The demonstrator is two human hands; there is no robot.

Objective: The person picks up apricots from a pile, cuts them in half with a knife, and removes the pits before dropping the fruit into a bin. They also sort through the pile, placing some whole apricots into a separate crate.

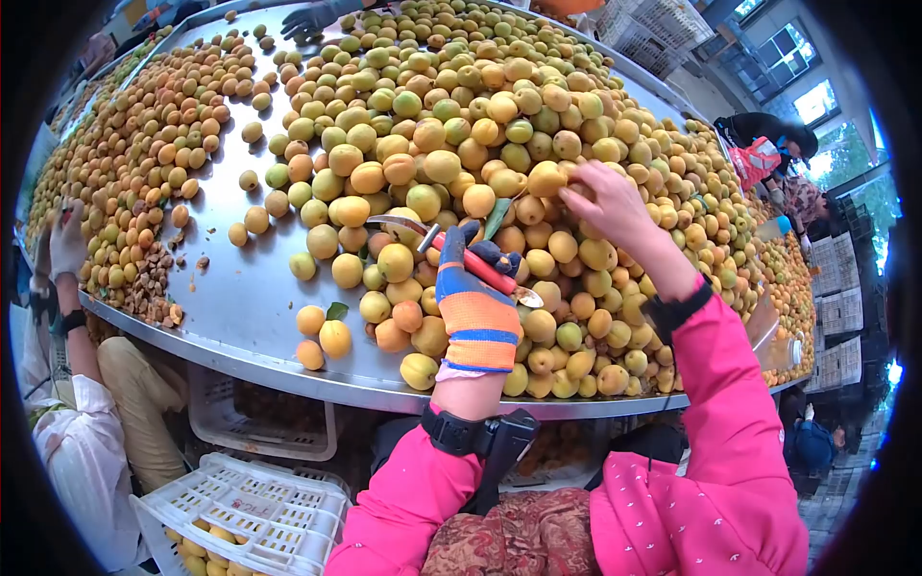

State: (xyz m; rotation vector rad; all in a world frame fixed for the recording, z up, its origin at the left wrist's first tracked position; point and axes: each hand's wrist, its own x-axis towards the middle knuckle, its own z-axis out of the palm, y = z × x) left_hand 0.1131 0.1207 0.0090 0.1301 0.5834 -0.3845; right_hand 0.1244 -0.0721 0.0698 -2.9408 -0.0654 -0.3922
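My left hand point(475, 302), in an orange and blue glove with dark fingers, is closed round the red handle of a knife point(487, 271). The knife's curved blade points up and left over the fruit, and a shiny metal tip shows at the handle's other end. My bare right hand point(615, 206) has its thumb and fingers at a yellow apricot point(546, 180) on top of the heap; the far fingertips are partly hidden. A green leaf point(497, 219) lies between my hands. Heaped apricots point(423, 163), yellow, green and orange, surround both hands.
The metal table point(226, 278) has a raised front edge. More apricots and brown pieces point(149, 278) lie at left, beside a co-worker's gloved hand point(69, 240). Another gloved hand point(312, 19) reaches in at the far side. White crates point(254, 514) stand below.
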